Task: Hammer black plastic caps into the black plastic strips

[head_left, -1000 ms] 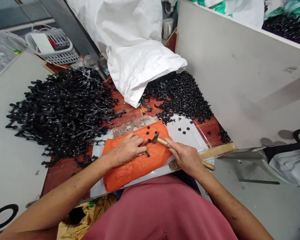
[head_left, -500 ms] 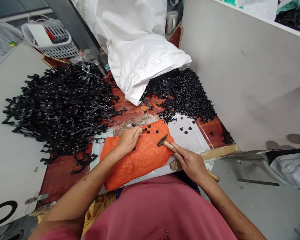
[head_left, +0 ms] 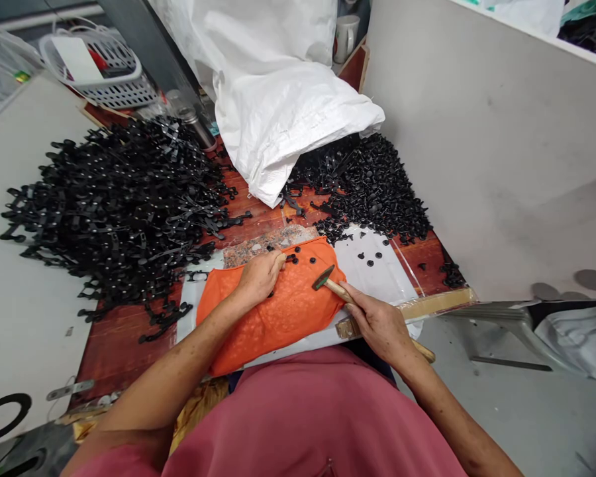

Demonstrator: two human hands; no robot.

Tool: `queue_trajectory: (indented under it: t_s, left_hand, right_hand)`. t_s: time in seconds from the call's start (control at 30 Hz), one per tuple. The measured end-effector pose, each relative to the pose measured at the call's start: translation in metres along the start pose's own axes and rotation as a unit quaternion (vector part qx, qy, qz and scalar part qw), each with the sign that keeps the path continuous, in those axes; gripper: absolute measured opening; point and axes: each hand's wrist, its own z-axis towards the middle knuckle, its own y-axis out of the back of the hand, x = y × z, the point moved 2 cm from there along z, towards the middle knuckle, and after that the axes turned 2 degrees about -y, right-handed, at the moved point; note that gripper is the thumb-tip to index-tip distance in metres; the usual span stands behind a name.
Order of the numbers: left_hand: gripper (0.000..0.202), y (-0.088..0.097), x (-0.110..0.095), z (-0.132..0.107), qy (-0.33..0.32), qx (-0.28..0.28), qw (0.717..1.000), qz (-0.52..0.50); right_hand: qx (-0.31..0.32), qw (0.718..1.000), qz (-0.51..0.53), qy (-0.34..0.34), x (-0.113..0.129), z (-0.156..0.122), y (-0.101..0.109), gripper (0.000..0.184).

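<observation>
left hand [head_left: 259, 277]: lies palm down on the orange cloth [head_left: 278, 311], fingers loosely curled, tips at small black studs [head_left: 293, 257] on its far edge (whether it pinches one, i cannot tell)
right hand [head_left: 380, 324]: closed around the wooden handle of a small hammer [head_left: 324, 277], head raised just above the cloth's right side

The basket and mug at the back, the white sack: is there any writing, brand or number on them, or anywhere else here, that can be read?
None can be read.
The white card in the basket: looks blank.
The mug: no legible print.
The white sack: no print showing.
</observation>
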Motion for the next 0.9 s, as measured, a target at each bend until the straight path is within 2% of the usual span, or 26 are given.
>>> queue_trajectory:
  t_s: [0.27, 0.63, 0.77, 0.9]
  left_hand:
    - [0.038, 0.0, -0.004, 0.0, 0.033, 0.018, 0.995, 0.096]
    - [0.039, -0.002, -0.011, -0.001, 0.016, 0.01, 0.988, 0.155]
    - [0.042, -0.001, -0.012, -0.001, 0.024, 0.02, 0.987, 0.16]
    - [0.041, -0.001, -0.011, 0.0, 0.036, 0.031, 0.987, 0.151]
  right_hand:
    - [0.002, 1.0, 0.005, -0.005, -0.002, -0.001, 0.0, 0.048]
    - [0.033, 0.999, 0.02, -0.019, -0.006, 0.002, 0.001, 0.049]
    - [0.007, 1.0, 0.012, -0.011, 0.0, 0.011, 0.012, 0.048]
    - [-0.037, 0.999, -0.023, 0.025, 0.021, 0.028, 0.029, 0.049]
